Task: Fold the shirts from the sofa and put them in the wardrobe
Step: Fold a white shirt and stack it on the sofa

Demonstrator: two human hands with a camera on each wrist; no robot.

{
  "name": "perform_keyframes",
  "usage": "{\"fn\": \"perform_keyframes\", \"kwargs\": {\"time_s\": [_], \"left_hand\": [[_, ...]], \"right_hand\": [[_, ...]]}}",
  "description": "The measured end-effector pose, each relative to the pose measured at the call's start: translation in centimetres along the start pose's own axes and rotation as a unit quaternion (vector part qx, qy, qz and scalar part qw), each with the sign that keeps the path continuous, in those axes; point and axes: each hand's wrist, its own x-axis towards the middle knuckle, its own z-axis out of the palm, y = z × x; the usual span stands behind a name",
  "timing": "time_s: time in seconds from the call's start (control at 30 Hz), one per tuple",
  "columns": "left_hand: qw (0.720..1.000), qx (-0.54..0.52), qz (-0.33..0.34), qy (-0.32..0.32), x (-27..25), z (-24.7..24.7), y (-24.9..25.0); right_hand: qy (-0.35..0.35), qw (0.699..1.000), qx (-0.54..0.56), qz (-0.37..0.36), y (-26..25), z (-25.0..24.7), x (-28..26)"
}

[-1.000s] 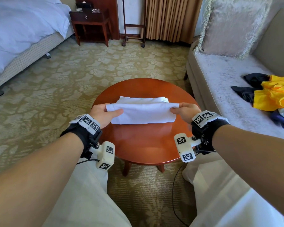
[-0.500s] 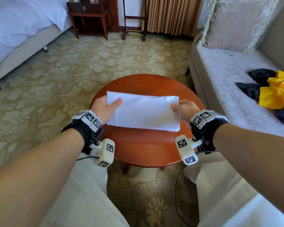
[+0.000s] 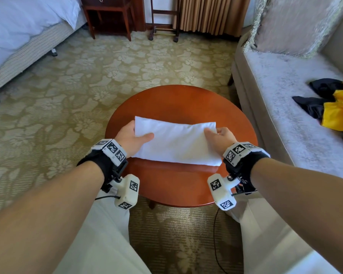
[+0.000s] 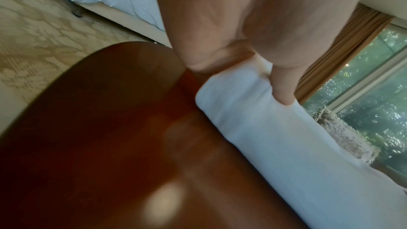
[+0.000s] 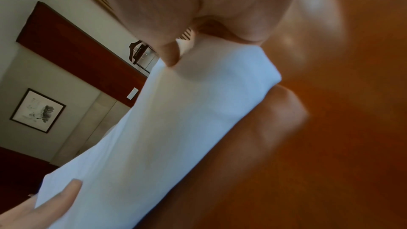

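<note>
Round wooden worktop (image 3: 178, 99) sits under the hands, on patterned carpet (image 3: 71, 80) that runs out ahead & to the left of them. Far left of the hands: bed (image 3: 18, 26) w/ white bedding; straight ahead past the worktop, dark wood nightstand (image 3: 107, 14), a wheeled rack (image 3: 162, 18) & tan curtains (image 3: 212, 14). Ahead-right of the hands a fringed cushion (image 3: 293, 24); right wrist view shows a framed picture (image 5: 37, 111) on the wall beyond them.
</note>
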Motion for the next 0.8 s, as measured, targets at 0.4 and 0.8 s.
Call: {"fn": "perform_keyframes", "kwargs": {"time_s": [0.4,0.8], "left_hand": [[0.991,0.107,-0.022,0.074,1.5,2.3,-0.1],[0.966,0.219,-0.095,0.104,1.6,2.7,3.1]], "right_hand": [[0.043,0.997,-0.069,0.006,0.9,0.6,0.2],[0.225,0.957,-0.179,-0.034,-2.1,2.7,-0.6]]}}
